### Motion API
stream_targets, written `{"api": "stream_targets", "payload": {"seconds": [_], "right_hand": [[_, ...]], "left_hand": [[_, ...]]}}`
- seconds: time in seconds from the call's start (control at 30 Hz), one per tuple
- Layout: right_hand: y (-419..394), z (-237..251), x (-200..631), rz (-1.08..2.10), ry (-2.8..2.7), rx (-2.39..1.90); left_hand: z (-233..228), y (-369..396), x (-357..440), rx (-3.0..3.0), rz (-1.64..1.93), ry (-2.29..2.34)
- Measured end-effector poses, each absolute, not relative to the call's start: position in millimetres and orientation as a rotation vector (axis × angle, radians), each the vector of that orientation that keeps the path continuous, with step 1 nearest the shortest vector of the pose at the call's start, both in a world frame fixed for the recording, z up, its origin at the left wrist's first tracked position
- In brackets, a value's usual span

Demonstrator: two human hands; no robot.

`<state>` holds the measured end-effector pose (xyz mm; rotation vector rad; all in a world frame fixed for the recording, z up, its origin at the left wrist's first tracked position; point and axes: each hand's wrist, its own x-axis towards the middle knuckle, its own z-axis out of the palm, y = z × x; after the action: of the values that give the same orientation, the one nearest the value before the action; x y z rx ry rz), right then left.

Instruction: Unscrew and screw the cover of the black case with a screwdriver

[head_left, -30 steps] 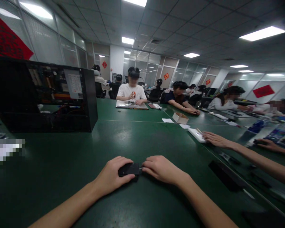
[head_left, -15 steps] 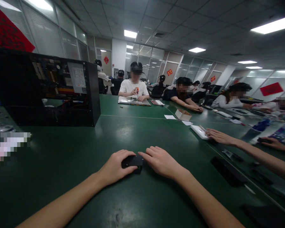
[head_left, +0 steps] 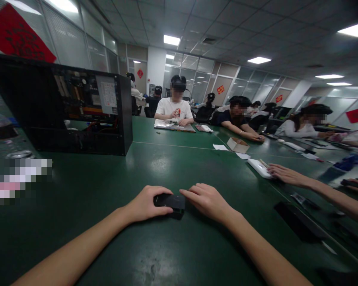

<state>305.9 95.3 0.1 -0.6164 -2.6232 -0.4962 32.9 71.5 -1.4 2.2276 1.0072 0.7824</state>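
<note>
A small black plastic device [head_left: 173, 202], about as big as a computer mouse, rests on the green table in front of me. A thin green strip shows along its lower side. My left hand [head_left: 150, 203] grips its left end, fingers over the top and thumb along the near side. My right hand [head_left: 207, 200] is at the other end, holding nothing. Its index finger reaches to the device's far right corner; I cannot tell whether it touches. The right thumb is hidden.
An opened black computer case [head_left: 86, 115] stands at the left, near a plastic bottle [head_left: 1, 131]. A small cardboard box [head_left: 238, 145] and a white device [head_left: 259, 168] lie right of centre. A co-worker's hand [head_left: 286, 174] reaches in from the right. Other people sit across the table.
The view has turned slightly left, so the scene sits further right. My right index finger has come away from the device's top a little. The left hand keeps its grip.
</note>
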Motion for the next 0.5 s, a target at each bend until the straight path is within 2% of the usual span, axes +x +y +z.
{"api": "stream_targets", "payload": {"seconds": [0.5], "right_hand": [[94.1, 2.0, 310.8, -0.502, -2.756, -0.74]], "left_hand": [[-0.3, 70.0, 34.9, 2.211, 0.823, 1.036]]}}
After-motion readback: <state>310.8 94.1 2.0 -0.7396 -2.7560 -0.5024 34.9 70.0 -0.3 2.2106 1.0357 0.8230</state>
